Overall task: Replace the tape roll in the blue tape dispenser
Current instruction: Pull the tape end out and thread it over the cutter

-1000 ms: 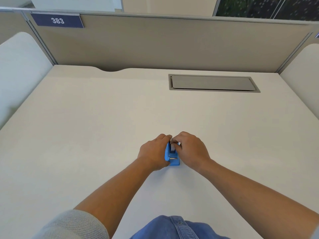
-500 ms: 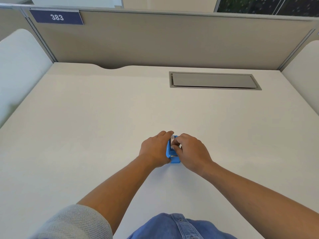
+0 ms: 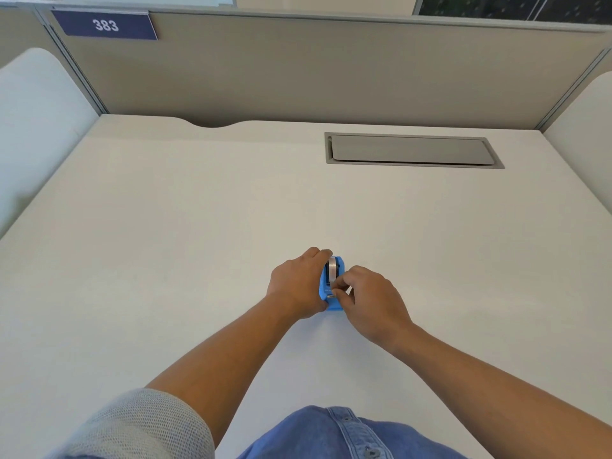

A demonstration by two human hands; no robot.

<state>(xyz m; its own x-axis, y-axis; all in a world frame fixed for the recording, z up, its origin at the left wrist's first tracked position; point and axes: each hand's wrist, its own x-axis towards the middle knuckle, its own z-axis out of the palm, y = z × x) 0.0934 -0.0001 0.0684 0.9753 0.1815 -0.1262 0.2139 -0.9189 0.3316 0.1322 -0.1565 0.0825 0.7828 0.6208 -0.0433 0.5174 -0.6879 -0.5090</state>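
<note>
While the blue tape dispenser (image 3: 331, 286) sits on the pale bench (image 3: 165, 243), near its middle and toward our near edge, we see that our right hand (image 3: 371, 301) has slid from the far top of the tape roll (image 3: 332, 271) down to the near, cutter end. The roll now shows bare in its cradle. We judge the new roll seated and the tape end being drawn to the blade. Our left hand (image 3: 298, 286) wraps the dispenser's left side, holding it steady; our right fingertips (image 3: 338, 286) pinch narrowly at what seems the tape strip, too small to confirm.
</note>
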